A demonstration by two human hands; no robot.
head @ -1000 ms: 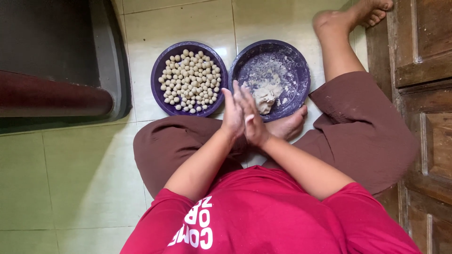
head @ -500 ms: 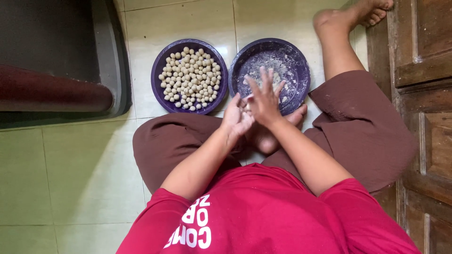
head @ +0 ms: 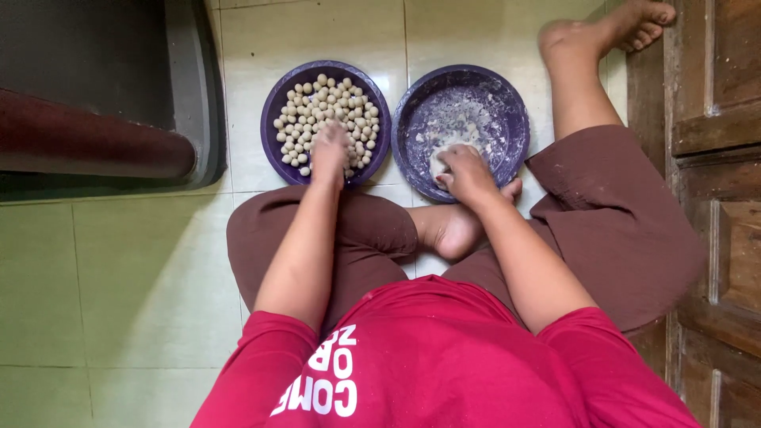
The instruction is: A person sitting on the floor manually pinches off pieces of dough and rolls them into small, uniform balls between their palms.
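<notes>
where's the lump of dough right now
In the head view, the lump of dough sits in the floured purple plate on the right, under the right hand, beside the plate of dough balls the left hand reaches into.

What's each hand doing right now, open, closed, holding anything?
Left hand: over the balls in the left plate; grip cannot be told.
Right hand: closed on the dough in the right plate.

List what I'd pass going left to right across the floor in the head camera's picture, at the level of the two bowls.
Dark mat → purple bowl of small dough balls, left hand over it → floury purple bowl, right hand on the dough lump → bare lower leg → wooden door.
</notes>
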